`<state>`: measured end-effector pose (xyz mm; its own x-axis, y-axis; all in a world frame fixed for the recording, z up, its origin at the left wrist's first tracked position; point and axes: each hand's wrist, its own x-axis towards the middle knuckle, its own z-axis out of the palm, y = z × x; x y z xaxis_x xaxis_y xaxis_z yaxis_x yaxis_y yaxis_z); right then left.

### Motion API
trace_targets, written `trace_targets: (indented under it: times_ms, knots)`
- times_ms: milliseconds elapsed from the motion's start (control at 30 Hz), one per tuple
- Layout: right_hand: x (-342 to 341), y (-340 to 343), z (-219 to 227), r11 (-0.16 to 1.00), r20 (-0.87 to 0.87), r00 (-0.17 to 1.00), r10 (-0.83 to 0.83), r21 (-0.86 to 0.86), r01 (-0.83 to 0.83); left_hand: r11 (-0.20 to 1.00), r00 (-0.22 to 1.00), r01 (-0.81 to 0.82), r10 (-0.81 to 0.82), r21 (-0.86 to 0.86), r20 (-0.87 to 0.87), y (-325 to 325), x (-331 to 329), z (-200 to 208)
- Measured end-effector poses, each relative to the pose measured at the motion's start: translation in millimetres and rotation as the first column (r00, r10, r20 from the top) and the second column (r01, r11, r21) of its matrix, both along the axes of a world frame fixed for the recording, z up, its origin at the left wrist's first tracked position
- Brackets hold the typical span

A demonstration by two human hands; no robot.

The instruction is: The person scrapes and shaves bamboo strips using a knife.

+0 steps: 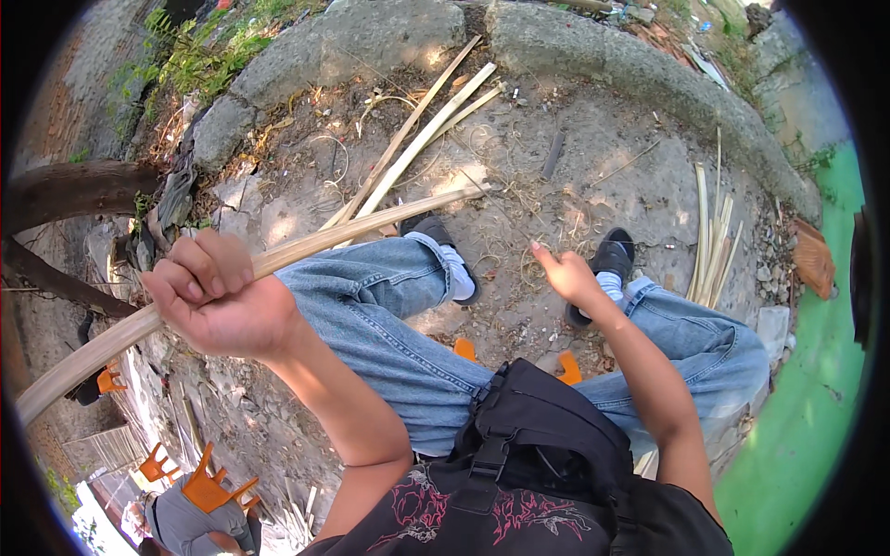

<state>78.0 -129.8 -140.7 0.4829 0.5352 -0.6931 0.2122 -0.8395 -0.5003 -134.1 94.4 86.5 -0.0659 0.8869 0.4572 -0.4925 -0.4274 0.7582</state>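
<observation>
My left hand, raised at the left, is closed round a long pale bamboo strip. The strip slants from the lower left up over my left knee, and its far end tapers near the middle of the view. Low between my knees is my right hand, apart from the strip. Its fingers are curled, with one fingertip pointing forward; whatever they may hold is hidden or too small to name. Beyond the held strip, more bamboo strips lie on the ground by my left shoe.
Thin shavings litter the dirt ground. A bundle of strips lies beside my right knee. A stone kerb curves across the far side; a tree trunk stands left. Behind at lower left, a person sits on an orange chair.
</observation>
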Motion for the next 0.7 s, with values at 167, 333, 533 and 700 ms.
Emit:
trace_targets:
  times_ms: [167, 333, 533, 700]
  knots:
    - [-19.1, -33.5, 69.1, 0.949, -0.011, 0.998, -0.054, 0.310, 0.055, 0.982, 0.980, 0.182, -0.185, 0.053, 0.066, -7.6, 12.7, -8.2]
    - [-37.0, -48.2, 56.7, 0.921, -0.059, 0.984, -0.166, 0.348, 0.176, 0.990, 0.989, 0.130, -0.133, 0.058, 0.063, -8.4, 27.1, -15.9]
    - [-43.5, -38.6, 43.8, 0.947, 0.017, 0.997, -0.078, 0.314, 0.069, 0.984, 0.984, 0.165, -0.168, 0.063, 0.057, -10.6, 40.3, -24.3]
    - [-51.5, -28.5, 58.4, 0.911, 0.013, 0.999, -0.046, 0.410, 0.036, 0.993, 0.975, 0.114, -0.117, 0.028, 0.187, -11.6, 43.6, -15.9]
